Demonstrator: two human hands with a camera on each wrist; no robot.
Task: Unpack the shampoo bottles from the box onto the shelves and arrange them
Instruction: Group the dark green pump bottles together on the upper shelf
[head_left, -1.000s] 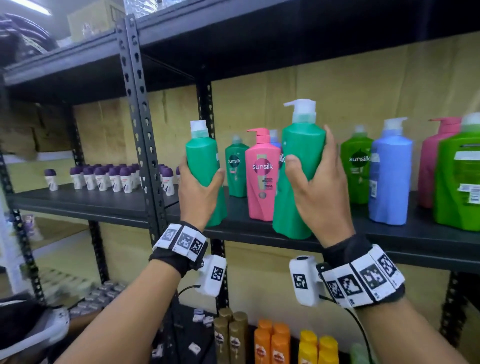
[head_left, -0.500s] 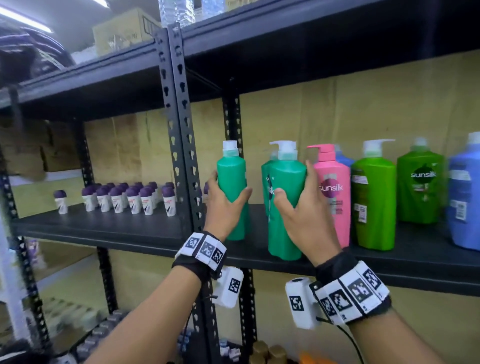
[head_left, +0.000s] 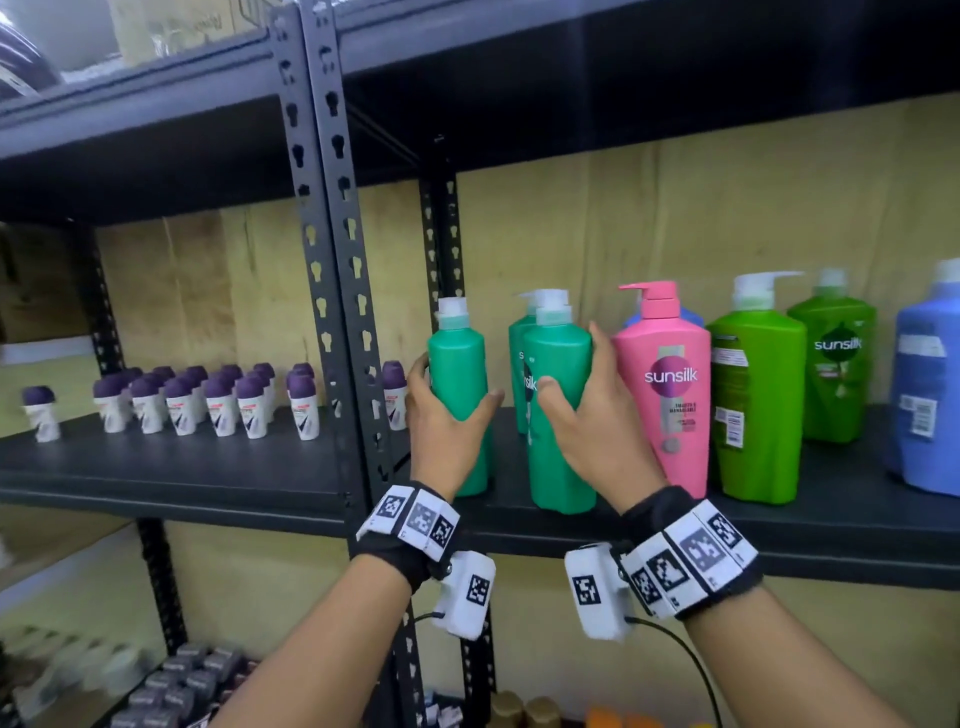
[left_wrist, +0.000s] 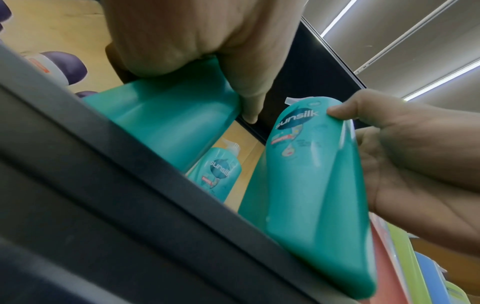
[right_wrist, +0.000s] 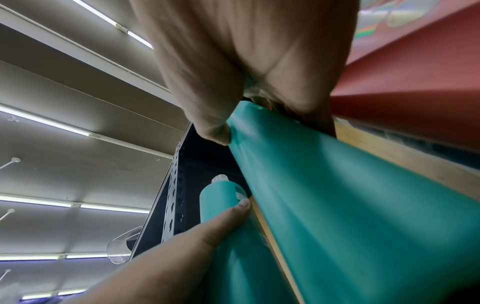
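Note:
My left hand (head_left: 447, 415) grips a slim teal bottle (head_left: 460, 374) with a white cap, upright near the shelf's front edge beside the steel post. My right hand (head_left: 592, 410) grips a larger teal pump bottle (head_left: 558, 415) that stands on the dark shelf (head_left: 831, 514) next to a pink Sunsilk bottle (head_left: 670, 384). A third teal bottle (head_left: 519, 364) stands just behind it. In the left wrist view my left hand (left_wrist: 207, 57) wraps the slim bottle (left_wrist: 161, 119), and the Sunsilk label of the pump bottle (left_wrist: 311, 185) faces left. The right wrist view shows my right hand (right_wrist: 233, 102) on the pump bottle (right_wrist: 350, 205).
Right of the pink bottle stand two green bottles (head_left: 756, 395) and a blue one (head_left: 930, 395). A perforated steel post (head_left: 337, 260) divides the shelves. Several small purple-capped white roll-ons (head_left: 218, 405) fill the left shelf. Smaller bottles sit on the shelf below.
Both bottles have come down from in front of the shelf onto it, and my view has shifted left. The pump bottle now stands beside the pink one.

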